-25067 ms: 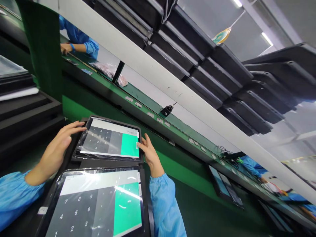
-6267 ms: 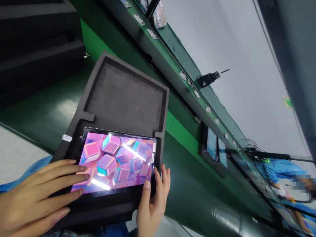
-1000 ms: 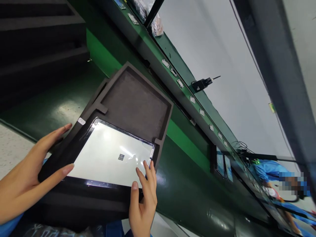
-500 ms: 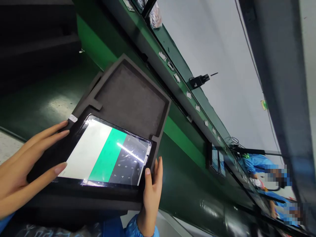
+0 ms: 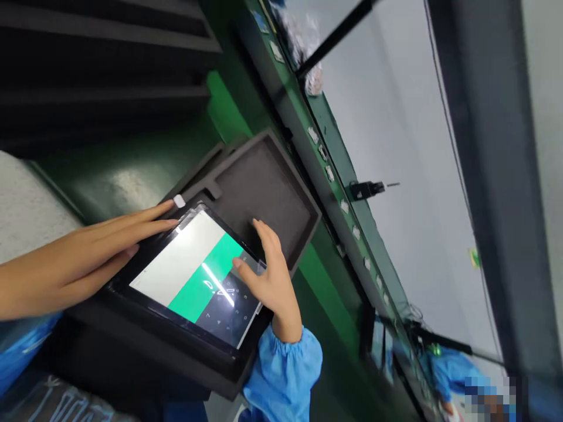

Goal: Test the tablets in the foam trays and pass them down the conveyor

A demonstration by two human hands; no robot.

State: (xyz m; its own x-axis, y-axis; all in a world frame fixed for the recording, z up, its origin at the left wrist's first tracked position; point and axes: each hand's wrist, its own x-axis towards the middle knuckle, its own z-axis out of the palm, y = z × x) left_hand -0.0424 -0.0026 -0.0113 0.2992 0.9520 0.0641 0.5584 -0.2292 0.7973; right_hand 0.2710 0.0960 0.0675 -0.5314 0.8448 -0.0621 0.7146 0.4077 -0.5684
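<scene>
A tablet point(image 5: 185, 275) with a lit calculator screen lies in one recess of a dark foam tray point(image 5: 314, 225). The other recess, on the far side, holds nothing. My left hand point(image 5: 101, 252) rests along the tray's left edge beside the tablet, fingers stretched out near a small white label point(image 5: 179, 201). Over the tablet's right end is my right hand point(image 5: 272, 269), thumb and fingers apart, with the thumb above the screen. Whether that thumb touches the glass I cannot tell. Clear film seems to cover the tablet.
Dark foam trays point(image 5: 101, 64) are stacked at upper left on the green bench point(image 5: 132, 170). A rail point(image 5: 303, 117) with several small white parts runs along the back. A black device point(image 5: 367, 189) stands behind it. A co-worker in blue point(image 5: 457, 369) is at lower right.
My right hand has left the tray's right edge and moved up over the tablet. My left hand's thumb has drawn in from the screen. The camera view has shifted.
</scene>
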